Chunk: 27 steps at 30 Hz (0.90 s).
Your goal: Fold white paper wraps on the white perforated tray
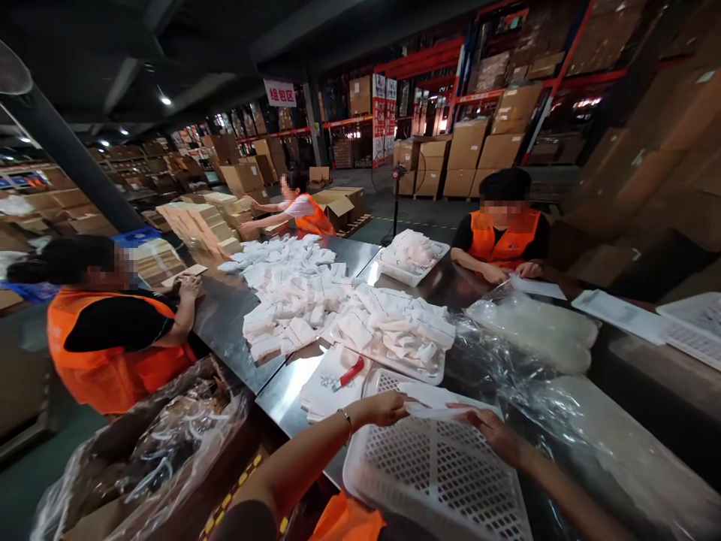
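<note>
White perforated plastic basket sits closest; above it, left hand and right hand pinch opposite ends of a flat white packet. Far beyond basket, white hanging sign carries red characters "组包区".

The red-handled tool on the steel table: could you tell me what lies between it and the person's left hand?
In the head view, only a stack of flat white packets lies between the red-handled tool and the left hand; the tool rests on that stack.

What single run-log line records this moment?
left hand: holds packet | right hand: holds packet | below: basket | ahead: packet pile | nearby: red pen
</note>
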{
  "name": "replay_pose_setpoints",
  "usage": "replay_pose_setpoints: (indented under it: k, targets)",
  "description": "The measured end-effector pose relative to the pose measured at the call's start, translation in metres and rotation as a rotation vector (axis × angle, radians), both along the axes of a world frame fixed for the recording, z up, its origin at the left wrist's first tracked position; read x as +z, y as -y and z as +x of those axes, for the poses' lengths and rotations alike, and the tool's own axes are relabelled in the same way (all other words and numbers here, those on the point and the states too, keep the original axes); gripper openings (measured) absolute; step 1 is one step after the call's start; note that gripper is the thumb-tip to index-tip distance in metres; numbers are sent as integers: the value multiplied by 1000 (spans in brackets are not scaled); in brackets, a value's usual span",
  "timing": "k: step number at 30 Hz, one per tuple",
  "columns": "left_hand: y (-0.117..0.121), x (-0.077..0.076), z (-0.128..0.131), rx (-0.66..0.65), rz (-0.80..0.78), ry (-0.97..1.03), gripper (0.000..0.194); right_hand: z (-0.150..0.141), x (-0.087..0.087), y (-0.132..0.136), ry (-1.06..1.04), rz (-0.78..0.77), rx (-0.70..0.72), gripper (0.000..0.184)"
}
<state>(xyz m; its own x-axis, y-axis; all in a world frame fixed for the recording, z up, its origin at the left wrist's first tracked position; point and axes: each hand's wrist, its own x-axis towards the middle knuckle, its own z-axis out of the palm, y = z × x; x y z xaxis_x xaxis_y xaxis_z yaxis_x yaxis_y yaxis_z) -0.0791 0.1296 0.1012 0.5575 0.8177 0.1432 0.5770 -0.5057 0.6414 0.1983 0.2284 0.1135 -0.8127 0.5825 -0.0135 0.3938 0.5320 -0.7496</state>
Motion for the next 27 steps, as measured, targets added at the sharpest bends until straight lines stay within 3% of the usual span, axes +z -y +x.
replay_pose_setpoints:
  k: [6,13,16,18,21,24,27]
  targets:
    - [19,-32,7,-127,8,-82,45,10,-25,24,84,12,118,64]
    - [16,-36,5,-171,-38,-104,44,12,-34,34,83,8,67,66]
    - [17,-37,2,-173,-78,-58,44,11,-40,37,15,-21,-38,64]
    - [24,-39,4,-57,-96,75,40,11,-45,42,-30,-37,-154,65]
    - [40,-48,19,289,-90,273,30,10,-54,52,-67,-5,-363,72]
    - [52,-59,42,603,-87,349,50,4,-62,61,-90,71,-546,74]
    - [52,-65,61,842,-94,460,54,-4,-69,67,-92,172,-666,71]
